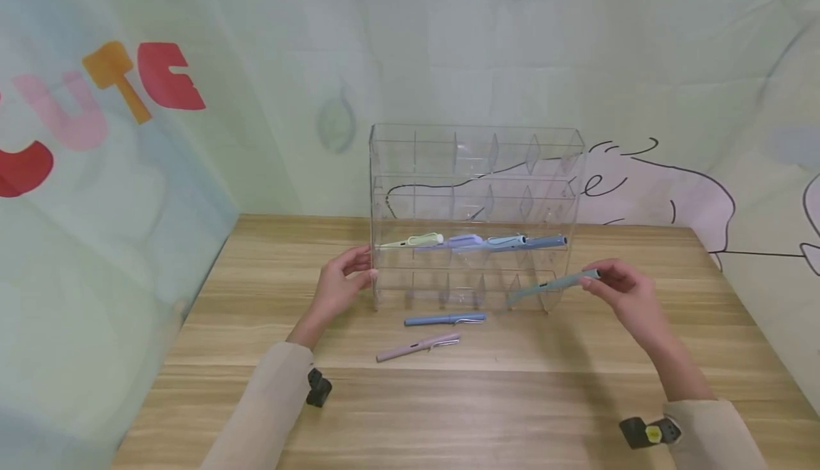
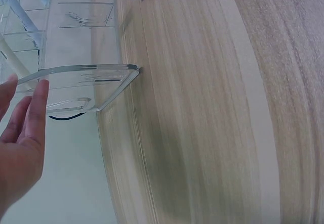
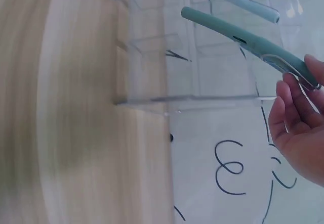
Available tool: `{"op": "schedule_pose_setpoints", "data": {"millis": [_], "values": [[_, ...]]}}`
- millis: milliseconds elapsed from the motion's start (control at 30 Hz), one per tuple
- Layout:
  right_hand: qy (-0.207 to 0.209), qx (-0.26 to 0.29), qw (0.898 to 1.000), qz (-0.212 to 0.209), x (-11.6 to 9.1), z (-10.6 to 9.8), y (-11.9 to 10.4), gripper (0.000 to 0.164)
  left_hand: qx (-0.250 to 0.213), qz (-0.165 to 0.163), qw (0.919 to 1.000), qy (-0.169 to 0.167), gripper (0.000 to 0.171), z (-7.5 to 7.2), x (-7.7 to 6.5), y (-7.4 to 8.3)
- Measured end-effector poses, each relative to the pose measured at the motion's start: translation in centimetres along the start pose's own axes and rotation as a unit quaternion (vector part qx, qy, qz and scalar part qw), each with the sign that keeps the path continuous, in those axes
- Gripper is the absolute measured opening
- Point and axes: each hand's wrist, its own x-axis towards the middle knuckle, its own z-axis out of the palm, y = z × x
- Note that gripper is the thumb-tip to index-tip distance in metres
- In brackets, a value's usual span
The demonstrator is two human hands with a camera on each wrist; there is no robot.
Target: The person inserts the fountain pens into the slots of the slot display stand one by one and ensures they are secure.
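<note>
A clear acrylic organizer point(image 1: 474, 192) with rows of small compartments stands on the wooden table. My left hand point(image 1: 342, 285) is at its left side, fairly straight fingers touching the side wall point(image 2: 81, 75). My right hand point(image 1: 631, 299) pinches a teal-green pen point(image 3: 233, 37) near its clip end, off the organizer's right front. The pen's other end slants left and down across the lower row in the head view. In one row lie a pale yellow-green pen point(image 1: 410, 241), a lavender pen point(image 1: 465, 241), a light blue pen point(image 1: 506, 242) and a dark blue pen point(image 1: 546, 242).
A blue pen point(image 1: 444, 320) and a pinkish-mauve pen point(image 1: 418, 347) lie on the table point(image 1: 448, 413) in front of the organizer. Behind it hangs a printed cloth backdrop point(image 1: 288, 100) with cartoon drawings and coloured letters.
</note>
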Motion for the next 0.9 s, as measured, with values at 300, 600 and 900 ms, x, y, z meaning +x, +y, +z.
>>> {"op": "schedule_pose_setpoints", "data": {"millis": [300,600,900], "values": [[0.067,-0.009,0.998,0.017,0.5,-2.0,-0.9,0.010,0.004,0.000,1.0000,0.001,0.047,0.0,-0.1,0.1],[0.125,0.067,0.989,0.047,0.7,-3.1,-1.6,0.005,0.006,0.001,1.0000,-0.001,0.047,0.0,-0.1,0.1],[0.162,0.090,0.982,0.045,1.1,-3.7,-2.2,0.009,0.006,0.009,0.9999,-0.001,0.047,0.0,-0.1,0.1]]}}
